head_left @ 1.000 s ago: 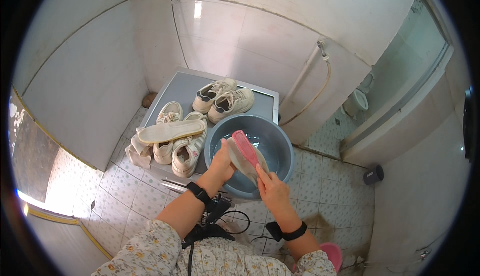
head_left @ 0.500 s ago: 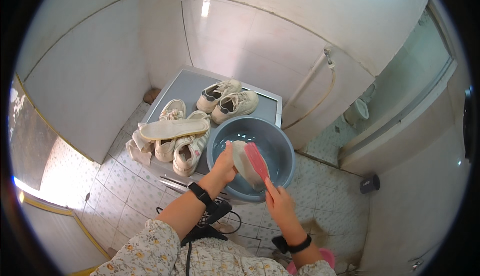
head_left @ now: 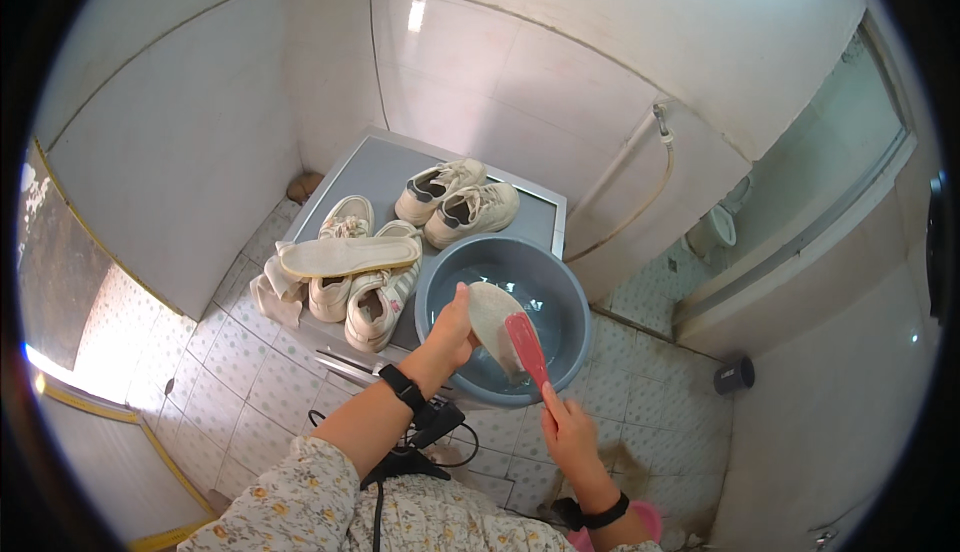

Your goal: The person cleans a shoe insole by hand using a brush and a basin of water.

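My left hand (head_left: 454,330) grips a pale grey-white insole (head_left: 491,314) by its side, tilted over a blue-grey basin (head_left: 582,297). Clear water (head_left: 545,297) lies in the basin. In my right hand (head_left: 570,430) is the handle of a pink brush (head_left: 525,342), its head against the lower half of the insole, where the surface looks darker. Left of the basin, another insole (head_left: 350,255) rests across a pair of white shoes (head_left: 372,314). A second pair of off-white lace-up shoes (head_left: 472,214) stands behind the basin.
Shoes and basin are on a grey-topped appliance (head_left: 380,167). A crumpled whitish cloth (head_left: 278,292) hangs at its left edge. A hose (head_left: 655,192) runs from a wall tap at the right. On the tiled floor are a dark bin (head_left: 734,375) and a pink tub (head_left: 645,522).
The brush has slid down along the insole toward me, and my right hand has moved down and slightly right with it. My left hand keeps the insole nearly in place.
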Tool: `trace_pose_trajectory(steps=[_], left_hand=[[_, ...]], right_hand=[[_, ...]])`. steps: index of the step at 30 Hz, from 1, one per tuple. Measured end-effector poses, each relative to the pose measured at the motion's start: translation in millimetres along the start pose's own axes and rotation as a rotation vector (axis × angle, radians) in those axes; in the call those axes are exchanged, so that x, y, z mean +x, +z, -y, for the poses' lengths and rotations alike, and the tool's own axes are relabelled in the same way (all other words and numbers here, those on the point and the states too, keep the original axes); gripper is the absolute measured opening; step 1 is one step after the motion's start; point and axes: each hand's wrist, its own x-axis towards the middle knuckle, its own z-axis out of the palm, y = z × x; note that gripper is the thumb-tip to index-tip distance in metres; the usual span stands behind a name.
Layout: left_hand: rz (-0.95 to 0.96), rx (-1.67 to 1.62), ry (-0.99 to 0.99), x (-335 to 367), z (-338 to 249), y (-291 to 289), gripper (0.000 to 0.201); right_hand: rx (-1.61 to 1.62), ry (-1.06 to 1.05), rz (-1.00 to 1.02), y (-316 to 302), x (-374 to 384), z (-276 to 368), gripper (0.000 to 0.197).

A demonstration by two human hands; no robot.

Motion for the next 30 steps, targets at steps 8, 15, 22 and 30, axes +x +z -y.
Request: trace_pose_trajectory(steps=[8, 15, 22, 30], left_hand=[[0.013, 0.080, 0.046, -10, -2, 5, 0.056], [0.052, 0.074, 0.030, -4, 4, 5, 0.056], [-0.015, 0.099, 0.045, -7, -1, 0, 0.058], [-0.025, 0.162, 0.005, -8, 1, 9, 0.054]], right_hand=[[-0.001, -0.015, -0.042, 22, 48, 14, 0.044], [-0.040, -0.007, -0.001, 2, 2, 11, 0.044], [0.020, -0.060, -0.020, 12, 27, 21, 0.044], [-0.022, -0.014, 0.011, 19, 44, 28, 0.048]])
